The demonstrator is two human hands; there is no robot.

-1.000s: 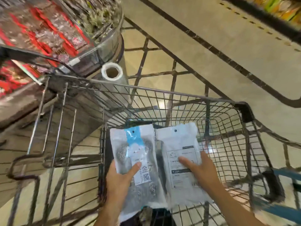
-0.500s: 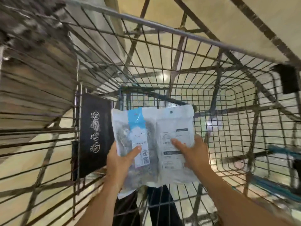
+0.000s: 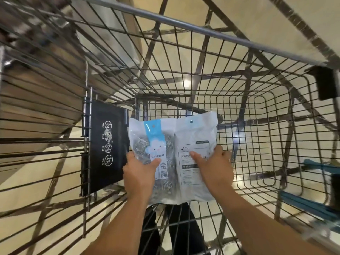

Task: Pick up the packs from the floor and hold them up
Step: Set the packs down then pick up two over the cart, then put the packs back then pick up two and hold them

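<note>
Since a second ago the packs have drawn together over the cart (image 3: 202, 30); left hand (image 3: 139, 175) grips the steel-wool pack (image 3: 152, 137), right hand (image 3: 215, 170) the white pack (image 3: 196, 129), both already held up.

Warm, even indoor light fills the view. A ceiling lamp's glare spot shines on the glossy floor (image 3: 186, 82) toward twelve o'clock. Cart wires (image 3: 46, 144) smear with motion blur at nine o'clock, and wide-angle distortion bows the edges.
</note>
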